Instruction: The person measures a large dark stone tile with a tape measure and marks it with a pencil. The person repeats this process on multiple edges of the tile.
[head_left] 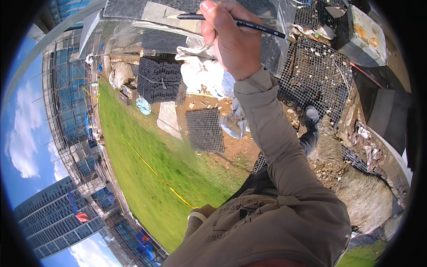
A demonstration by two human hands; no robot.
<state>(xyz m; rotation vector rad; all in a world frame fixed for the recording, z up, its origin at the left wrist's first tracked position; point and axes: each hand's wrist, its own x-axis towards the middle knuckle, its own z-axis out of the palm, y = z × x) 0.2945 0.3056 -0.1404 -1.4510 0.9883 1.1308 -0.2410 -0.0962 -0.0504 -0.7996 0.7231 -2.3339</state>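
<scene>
At the top of the view, my right hand (231, 38) is closed around a black pencil (267, 30). Its sharpened end points left, over a pale flat strip (158, 13) that looks like card or paper. That strip lies on a dark grey slab-like surface (122, 9); whether the pencil tip touches it I cannot tell. Low by my waist, only part of my left hand (205, 210) shows past its sleeve cuff, and its fingers are hidden. A yellow line (151, 168) runs across the grass up to that hand in the picture; whether it is held I cannot tell.
Below the slab are stacked black grid panels (158, 80), white sacks (202, 73) and a loose grid panel (204, 130). More gridding (313, 78) with rubble lies right, near a grey block (362, 35). Grass (147, 147) stretches left toward a scaffolded building (71, 102).
</scene>
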